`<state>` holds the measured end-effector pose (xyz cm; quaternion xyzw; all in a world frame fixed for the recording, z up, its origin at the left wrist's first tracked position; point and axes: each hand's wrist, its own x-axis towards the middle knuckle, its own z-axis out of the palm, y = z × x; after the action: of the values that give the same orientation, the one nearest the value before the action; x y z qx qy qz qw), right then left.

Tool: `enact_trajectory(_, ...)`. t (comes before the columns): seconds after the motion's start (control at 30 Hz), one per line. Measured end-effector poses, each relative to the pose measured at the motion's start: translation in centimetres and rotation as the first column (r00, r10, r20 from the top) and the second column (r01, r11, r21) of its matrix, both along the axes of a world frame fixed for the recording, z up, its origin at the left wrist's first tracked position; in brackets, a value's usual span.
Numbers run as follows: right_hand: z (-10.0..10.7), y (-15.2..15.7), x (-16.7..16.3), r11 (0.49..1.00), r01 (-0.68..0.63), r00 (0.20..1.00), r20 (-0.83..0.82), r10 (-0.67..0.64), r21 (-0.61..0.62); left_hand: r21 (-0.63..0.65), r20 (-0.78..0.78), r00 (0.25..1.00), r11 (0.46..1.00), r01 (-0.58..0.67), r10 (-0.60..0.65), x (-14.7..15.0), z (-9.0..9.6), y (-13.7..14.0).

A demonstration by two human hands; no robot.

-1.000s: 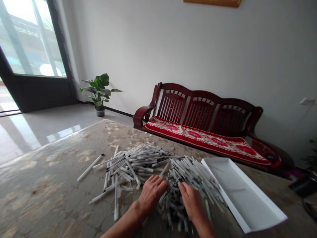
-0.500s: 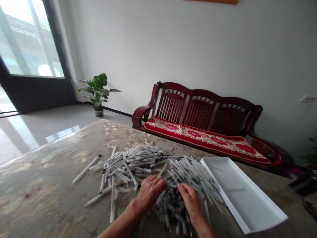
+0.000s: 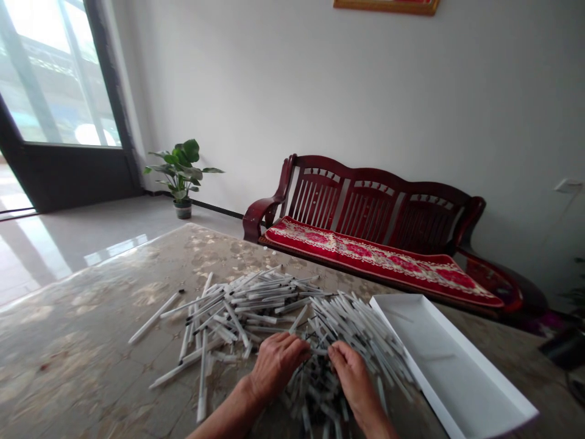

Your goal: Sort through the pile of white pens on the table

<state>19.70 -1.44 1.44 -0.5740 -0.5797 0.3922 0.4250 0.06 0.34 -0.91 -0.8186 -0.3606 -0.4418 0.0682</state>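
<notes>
My left hand [image 3: 280,361] and my right hand [image 3: 351,371] face each other over the near middle of the table, fingers closed. Between their fingertips runs a short pale pen [image 3: 319,352], each hand gripping one end. Below and between the hands lies a heap of small dark and clear pieces that look like pen caps [image 3: 320,390]; they are partly blurred. Beyond my left hand spreads a loose pile of white pens [image 3: 260,296] with dark tips. A more aligned bunch of pens [image 3: 361,329] lies past my right hand, up against a white box.
The shallow white box [image 3: 452,360] stands on the right of the patterned table [image 3: 109,360], a thin pen-like shape inside. One pen [image 3: 154,318] lies apart at the left. Behind are a dark red wooden bench [image 3: 365,201] and a potted plant [image 3: 183,177].
The view has tilted slightly, so the scene sits a little lower. Both hands keep the same grip on the pen, with barely any movement.
</notes>
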Motion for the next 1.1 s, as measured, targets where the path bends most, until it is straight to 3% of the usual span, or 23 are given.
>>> enact_trajectory(0.1,0.1,-0.2,0.4,0.998,-0.043,0.999,-0.008,0.044,0.052,-0.025,0.002,1.0,1.0,-0.017,0.017,0.0,-0.1,0.0)
enact_trajectory(0.23,-0.6,0.0,0.7,1.0,-0.021,0.997,-0.079,0.022,0.013,-0.039,0.015,0.999,0.998,-0.042,0.043,0.0,0.2,-0.1)
enact_trajectory(0.37,-1.7,0.5,0.7,0.997,-0.031,0.999,0.003,0.032,-0.063,-0.047,0.02,0.998,0.998,-0.05,0.051,-0.1,0.3,-0.1)
enact_trajectory(0.53,-1.1,0.7,0.6,0.999,-0.031,0.999,-0.027,0.032,0.02,-0.096,0.025,0.999,0.994,-0.046,0.049,-0.2,0.1,0.2)
enact_trajectory(0.73,-1.1,1.2,0.3,0.999,-0.02,0.999,0.047,0.022,-0.032,-0.142,-0.019,0.999,0.989,-0.047,0.045,-0.1,-0.2,0.7)
enact_trajectory(0.83,-1.7,1.5,0.0,1.0,0.004,0.997,0.071,-0.005,0.022,-0.217,-0.034,0.999,0.975,-0.047,0.041,-0.3,0.0,0.7)
enact_trajectory(0.93,-1.9,1.7,0.0,0.997,-0.012,1.0,-0.009,0.013,0.072,-0.35,-0.039,0.999,0.936,-0.024,0.011,-0.7,0.6,0.7)
enact_trajectory(1.1,-1.4,1.7,0.2,0.999,-0.011,0.997,-0.08,0.015,0.045,-0.461,-0.034,0.999,0.888,0.011,-0.03,-0.9,1.7,1.1)
